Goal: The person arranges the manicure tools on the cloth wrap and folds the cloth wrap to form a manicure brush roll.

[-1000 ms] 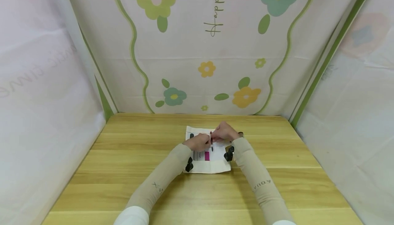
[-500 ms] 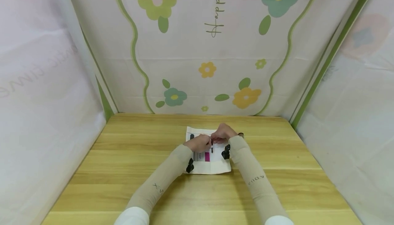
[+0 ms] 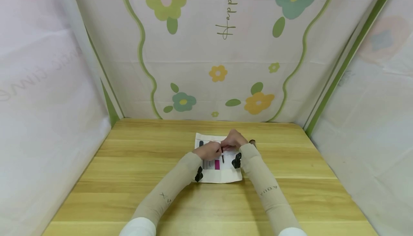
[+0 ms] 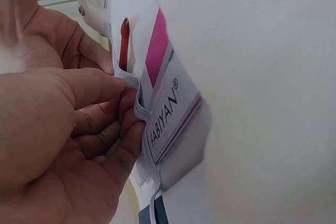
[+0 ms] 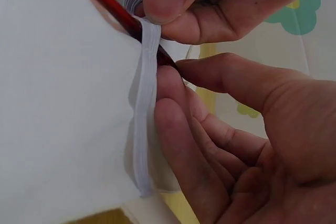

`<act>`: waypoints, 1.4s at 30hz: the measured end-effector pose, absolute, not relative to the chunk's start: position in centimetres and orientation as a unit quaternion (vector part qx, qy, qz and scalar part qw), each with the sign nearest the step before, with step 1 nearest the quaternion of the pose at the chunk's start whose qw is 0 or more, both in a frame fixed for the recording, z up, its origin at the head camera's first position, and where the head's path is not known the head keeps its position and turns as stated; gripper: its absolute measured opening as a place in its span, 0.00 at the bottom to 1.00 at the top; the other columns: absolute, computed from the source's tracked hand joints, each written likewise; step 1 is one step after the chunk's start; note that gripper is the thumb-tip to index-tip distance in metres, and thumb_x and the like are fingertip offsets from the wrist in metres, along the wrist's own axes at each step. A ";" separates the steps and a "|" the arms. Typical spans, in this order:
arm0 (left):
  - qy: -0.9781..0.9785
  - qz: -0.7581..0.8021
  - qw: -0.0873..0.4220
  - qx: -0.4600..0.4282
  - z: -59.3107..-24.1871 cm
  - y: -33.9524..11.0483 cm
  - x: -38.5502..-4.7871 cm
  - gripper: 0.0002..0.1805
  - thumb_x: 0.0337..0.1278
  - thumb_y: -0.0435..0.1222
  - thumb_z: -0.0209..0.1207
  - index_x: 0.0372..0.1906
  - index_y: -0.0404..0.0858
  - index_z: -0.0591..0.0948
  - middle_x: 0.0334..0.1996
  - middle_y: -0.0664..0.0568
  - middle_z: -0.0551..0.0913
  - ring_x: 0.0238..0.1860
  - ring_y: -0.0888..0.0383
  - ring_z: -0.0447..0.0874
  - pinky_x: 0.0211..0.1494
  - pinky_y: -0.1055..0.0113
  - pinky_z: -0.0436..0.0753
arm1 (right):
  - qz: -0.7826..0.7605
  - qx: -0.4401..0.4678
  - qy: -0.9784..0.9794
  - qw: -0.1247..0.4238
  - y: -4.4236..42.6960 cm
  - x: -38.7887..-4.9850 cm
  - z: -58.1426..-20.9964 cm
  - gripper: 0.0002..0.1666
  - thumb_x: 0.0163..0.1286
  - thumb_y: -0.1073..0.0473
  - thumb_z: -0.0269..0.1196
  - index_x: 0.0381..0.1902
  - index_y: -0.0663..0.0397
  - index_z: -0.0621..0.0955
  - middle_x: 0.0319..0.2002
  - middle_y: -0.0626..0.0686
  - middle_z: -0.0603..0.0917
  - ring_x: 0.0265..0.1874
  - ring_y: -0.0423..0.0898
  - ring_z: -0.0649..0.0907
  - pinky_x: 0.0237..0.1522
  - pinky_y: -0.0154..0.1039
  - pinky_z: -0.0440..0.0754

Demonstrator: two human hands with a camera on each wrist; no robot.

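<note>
A white elastic band (image 4: 137, 95) runs across a pale cloth sheet (image 3: 222, 176) printed with a magenta block and lettering. My left hand (image 3: 209, 150) pinches the band between thumb and fingers, as the left wrist view shows (image 4: 68, 124). A slim dark-red tool (image 5: 113, 6) passes under the band, its dark tip on the cloth's side. My right hand (image 3: 234, 140) holds the tool's other end between thumb and fingers, seen close in the right wrist view (image 5: 236, 124). In the head view the tool's dark end (image 3: 223, 159) points toward the near edge.
The sheet lies on a wooden table (image 3: 145, 135). A small dark object (image 3: 252, 142) lies just right of my right wrist, partly hidden. Floral fabric walls (image 3: 193, 49) stand behind and at both sides.
The dark end of the red tool has slid a little toward the near edge. My right hand and forearm have shifted slightly left, while my left hand has stayed in place on the band.
</note>
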State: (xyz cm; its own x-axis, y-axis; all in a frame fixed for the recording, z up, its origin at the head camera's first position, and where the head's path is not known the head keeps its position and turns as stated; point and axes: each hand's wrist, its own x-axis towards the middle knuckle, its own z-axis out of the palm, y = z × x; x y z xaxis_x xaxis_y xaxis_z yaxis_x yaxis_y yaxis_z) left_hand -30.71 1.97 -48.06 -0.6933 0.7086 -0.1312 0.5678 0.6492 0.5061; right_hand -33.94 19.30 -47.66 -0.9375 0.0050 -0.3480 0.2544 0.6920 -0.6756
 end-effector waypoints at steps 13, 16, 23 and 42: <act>0.893 0.238 0.169 0.344 -48.4 2.0 -30.8 0.21 0.75 0.29 0.49 0.20 0.43 0.71 0.23 0.56 0.70 0.23 0.63 0.68 0.36 0.68 0.72 | -0.402 0.074 0.888 0.210 19.4 -32.6 -46.6 0.09 0.64 0.63 0.75 0.25 0.61 0.91 0.19 0.52 0.88 0.15 0.39 0.84 0.22 0.32 0.83; 0.895 0.237 0.166 0.339 -48.3 2.1 -30.6 0.21 0.75 0.29 0.49 0.21 0.43 0.70 0.23 0.56 0.69 0.24 0.62 0.67 0.36 0.69 0.71 | -0.387 0.071 0.896 0.205 19.6 -32.6 -46.6 0.08 0.64 0.62 0.75 0.26 0.61 0.91 0.20 0.53 0.89 0.15 0.40 0.85 0.23 0.32 0.83; 0.900 0.240 0.186 0.312 -48.1 2.4 -30.7 0.21 0.76 0.31 0.51 0.20 0.43 0.70 0.19 0.57 0.67 0.20 0.63 0.64 0.31 0.70 0.68 | -0.369 0.059 0.904 0.205 21.3 -32.1 -44.0 0.11 0.66 0.60 0.74 0.37 0.67 0.91 0.32 0.59 0.93 0.27 0.46 0.92 0.38 0.39 0.90; 0.893 0.247 0.175 0.333 -49.0 3.7 -31.8 0.29 0.75 0.28 0.52 0.14 0.46 0.57 0.14 0.59 0.51 0.18 0.62 0.52 0.30 0.70 0.63 | -0.191 -0.107 0.972 0.090 31.5 -30.1 -44.0 0.38 0.73 0.60 0.69 0.10 0.43 0.58 0.12 0.41 0.51 0.15 0.40 0.50 0.21 0.34 0.56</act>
